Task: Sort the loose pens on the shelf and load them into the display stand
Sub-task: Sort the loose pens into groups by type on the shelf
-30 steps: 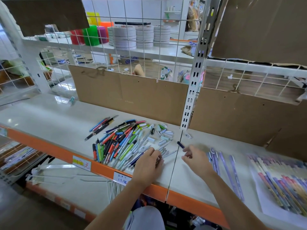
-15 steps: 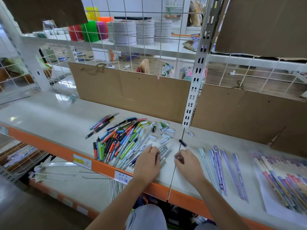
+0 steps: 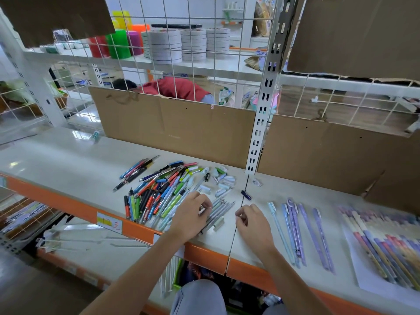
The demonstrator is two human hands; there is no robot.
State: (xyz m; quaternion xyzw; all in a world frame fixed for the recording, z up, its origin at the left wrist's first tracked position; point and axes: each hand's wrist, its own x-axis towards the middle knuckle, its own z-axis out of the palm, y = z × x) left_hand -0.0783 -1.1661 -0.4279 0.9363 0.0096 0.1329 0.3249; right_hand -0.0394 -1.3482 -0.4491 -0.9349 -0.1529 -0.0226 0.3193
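A heap of loose coloured pens (image 3: 159, 192) lies on the white shelf (image 3: 68, 160). A few thin grey pens (image 3: 223, 208) lie side by side at its right edge. My left hand (image 3: 191, 217) rests on them, fingers curled round one near its tip. My right hand (image 3: 252, 223) rests on the shelf beside the seam with fingers curled under; I see nothing in it. Pale blue and purple pens (image 3: 295, 226) lie in a row to its right. No display stand is in view.
Loose caps (image 3: 223, 180) and a dark blue cap (image 3: 246, 195) lie behind my hands. A sheet with several patterned pens (image 3: 386, 242) sits far right. Cardboard (image 3: 181, 128) and a slotted post (image 3: 261, 123) back the shelf. A person in red (image 3: 179, 87) bends down behind the wire grid.
My right hand has drawn back left from the purple pens to the shelf seam. My left hand has stayed on the grey pens. A person in red has come into view behind.
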